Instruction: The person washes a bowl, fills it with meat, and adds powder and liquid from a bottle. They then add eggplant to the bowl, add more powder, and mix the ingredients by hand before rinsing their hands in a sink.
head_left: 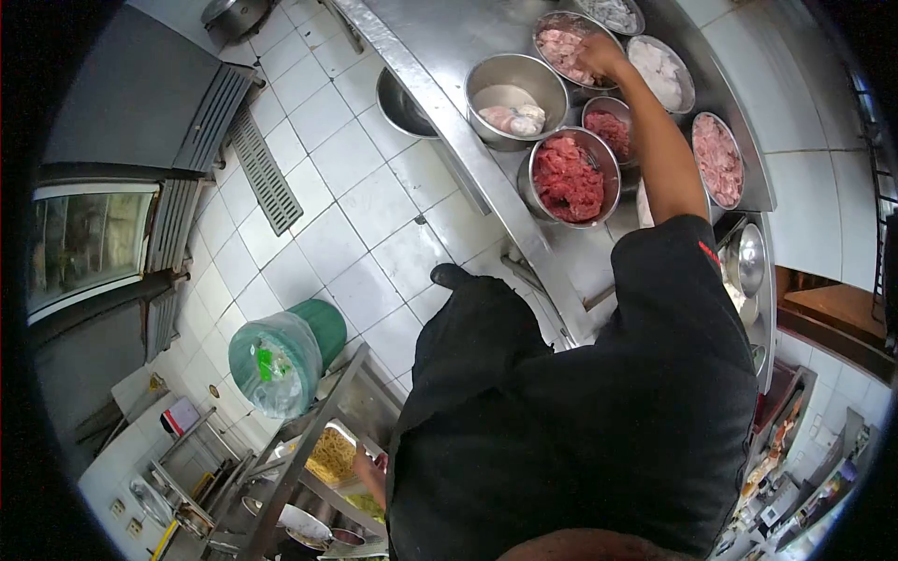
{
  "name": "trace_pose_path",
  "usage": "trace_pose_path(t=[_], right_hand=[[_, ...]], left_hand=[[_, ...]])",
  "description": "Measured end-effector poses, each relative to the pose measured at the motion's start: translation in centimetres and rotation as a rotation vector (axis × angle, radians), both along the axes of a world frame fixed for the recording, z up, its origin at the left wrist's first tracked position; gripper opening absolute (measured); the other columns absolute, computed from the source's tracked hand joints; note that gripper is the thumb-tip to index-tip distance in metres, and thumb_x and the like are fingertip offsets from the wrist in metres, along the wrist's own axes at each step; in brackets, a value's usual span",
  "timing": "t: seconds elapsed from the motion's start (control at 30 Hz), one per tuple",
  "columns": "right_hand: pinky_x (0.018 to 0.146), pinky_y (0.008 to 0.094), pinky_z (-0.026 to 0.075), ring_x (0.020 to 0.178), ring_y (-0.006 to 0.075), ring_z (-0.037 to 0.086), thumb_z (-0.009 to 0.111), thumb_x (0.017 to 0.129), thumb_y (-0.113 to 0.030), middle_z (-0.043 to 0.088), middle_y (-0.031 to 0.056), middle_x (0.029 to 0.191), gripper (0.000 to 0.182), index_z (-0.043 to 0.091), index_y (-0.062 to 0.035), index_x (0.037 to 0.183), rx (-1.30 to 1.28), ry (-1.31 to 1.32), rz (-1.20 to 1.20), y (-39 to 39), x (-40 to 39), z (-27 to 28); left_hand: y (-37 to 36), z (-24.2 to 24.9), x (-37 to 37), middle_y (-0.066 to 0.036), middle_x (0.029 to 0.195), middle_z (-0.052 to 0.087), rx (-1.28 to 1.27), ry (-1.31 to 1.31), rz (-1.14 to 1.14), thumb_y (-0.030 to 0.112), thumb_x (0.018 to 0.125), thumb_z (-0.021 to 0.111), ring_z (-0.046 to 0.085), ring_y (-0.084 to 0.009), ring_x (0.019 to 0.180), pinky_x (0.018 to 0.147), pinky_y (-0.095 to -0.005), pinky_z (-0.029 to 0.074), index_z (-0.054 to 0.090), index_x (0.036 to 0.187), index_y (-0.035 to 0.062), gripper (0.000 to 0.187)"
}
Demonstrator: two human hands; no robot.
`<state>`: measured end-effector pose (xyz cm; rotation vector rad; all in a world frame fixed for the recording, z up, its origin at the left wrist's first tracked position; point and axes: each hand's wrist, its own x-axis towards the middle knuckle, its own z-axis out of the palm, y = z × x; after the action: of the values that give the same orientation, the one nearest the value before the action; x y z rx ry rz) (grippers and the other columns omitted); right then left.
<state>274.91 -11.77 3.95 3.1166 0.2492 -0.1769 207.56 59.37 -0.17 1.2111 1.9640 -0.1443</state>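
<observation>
My right hand (603, 58) reaches into a steel bowl of pale pink meat (561, 49) at the top of the counter. Its fingers are down at the meat, too indistinct to show whether they grip any. Below that bowl are a small bowl of red minced meat (608, 131) and a larger bowl of red meat (569, 179). A deep steel pot (516, 84) beside them holds pale pieces. To the right of my forearm lie a dish of whitish meat (658, 75) and an oval dish of pink meat (718, 161). My left hand is not visible.
A steel counter (440, 103) edge runs diagonally beside me. On the tiled floor (346, 220) stands a lined green bin (281, 365). At lower left, another forearm, apparently another person's (370, 477), is by a tray of noodles (332, 456). A dark basin (402, 107) is below the counter edge.
</observation>
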Motion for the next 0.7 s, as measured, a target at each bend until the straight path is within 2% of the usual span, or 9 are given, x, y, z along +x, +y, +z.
trace_pose_path(t=[0.33,0.4,0.43,0.47,0.5,0.53,0.6,0.67,0.7], right_hand=[[0.05,0.0318,0.044,0.053,0.0129,0.053,0.064,0.08,-0.023,0.062,0.0029,0.068,0.023,0.068,-0.0008,0.083,0.806,-0.143,-0.334,1.0,-3.8,8.0],[0.056,0.0297,0.043,0.06,0.0106,0.053,0.06,0.086,-0.026,0.058,0.0041,0.063,0.027,0.064,-0.0001,0.08,0.291,-0.236,-0.181,0.2,-2.7,9.6],[0.058,0.0303,0.043,0.066,0.0125,0.054,0.058,0.088,-0.025,0.059,0.0031,0.068,0.024,0.063,-0.0022,0.081,0.361,-0.177,-0.24,0.0,-2.6,10.4],[0.066,0.0324,0.047,0.075,0.0176,0.059,0.054,0.091,-0.029,0.062,0.0044,0.085,0.028,0.063,-0.0035,0.097,0.87,-0.023,-0.254,1.3,-4.7,12.1],[0.091,0.0357,0.046,0.101,0.0238,0.061,0.045,0.096,-0.025,0.062,0.0132,0.118,0.038,0.054,0.0002,0.123,1.293,0.148,-0.365,3.9,-5.6,13.3],[0.102,0.0353,0.041,0.118,0.0245,0.053,0.046,0.095,-0.024,0.054,0.0161,0.129,0.048,0.041,0.0018,0.135,1.429,0.23,-0.431,6.8,-6.0,15.6],[0.111,0.037,0.027,0.133,0.0291,0.038,0.047,0.095,-0.024,0.038,0.0198,0.143,0.052,0.035,-0.0014,0.14,0.967,-0.015,0.495,5.0,-5.8,13.8],[0.108,0.0401,0.029,0.131,0.0332,0.038,0.047,0.092,-0.012,0.037,0.0234,0.142,0.051,0.034,0.0018,0.139,1.618,0.346,-0.038,15.2,-3.0,16.2],[0.108,0.0406,0.03,0.131,0.0338,0.038,0.047,0.091,-0.011,0.037,0.0237,0.142,0.051,0.033,0.0023,0.139,1.66,0.489,0.087,19.3,-1.3,15.9]], left_hand=[[1.2,-5.7,-10.6,-0.011,0.067,0.051,-0.108,-0.094,0.046,0.037,0.089,0.061,0.052,-0.0236,0.047,0.039,-0.0329,0.042,0.053,0.092,0.001,0.036],[-0.4,-4.8,-12.0,-0.01,0.061,0.05,-0.089,-0.055,0.062,0.036,0.088,0.06,0.05,-0.0235,0.044,0.036,-0.0333,0.04,0.053,0.087,0.0027,0.035],[-1.5,-4.5,-10.4,-0.01,0.059,0.05,-0.047,0.096,0.079,0.036,0.088,0.06,0.05,-0.0234,0.043,0.034,-0.034,0.039,0.054,0.085,0.0038,0.033],[-1.7,-4.4,-12.2,-0.009,0.064,0.055,-0.069,-0.102,0.083,0.038,0.088,0.06,0.052,-0.0228,0.045,0.036,-0.0351,0.042,0.059,0.084,0.0045,0.033],[-3.9,-1.7,-10.0,-0.009,0.062,0.056,0.033,-0.143,0.022,0.036,0.087,0.061,0.052,-0.0216,0.045,0.038,-0.0357,0.043,0.063,0.081,0.006,0.031],[-2.1,-7.5,-16.3,-0.009,0.059,0.055,0.024,-0.082,0.018,0.039,0.087,0.058,0.054,-0.0207,0.046,0.041,-0.036,0.044,0.063,0.077,0.0056,0.035],[-5.3,-3.8,-14.9,-0.014,0.06,0.062,0.161,-0.074,-0.103,0.046,0.083,0.053,0.061,-0.0261,0.051,0.053,-0.0411,0.049,0.063,0.076,0.0003,0.047],[-6.9,-4.5,-18.4,-0.02,0.065,0.063,0.227,0.113,-0.099,0.046,0.079,0.058,0.062,-0.0319,0.053,0.062,-0.042,0.051,0.063,0.08,-0.0007,0.047],[-8.1,-4.0,-19.9,-0.02,0.068,0.062,0.274,0.073,-0.041,0.045,0.078,0.059,0.062,-0.0299,0.054,0.061,-0.0413,0.052,0.064,0.081,-0.0006,0.046]])
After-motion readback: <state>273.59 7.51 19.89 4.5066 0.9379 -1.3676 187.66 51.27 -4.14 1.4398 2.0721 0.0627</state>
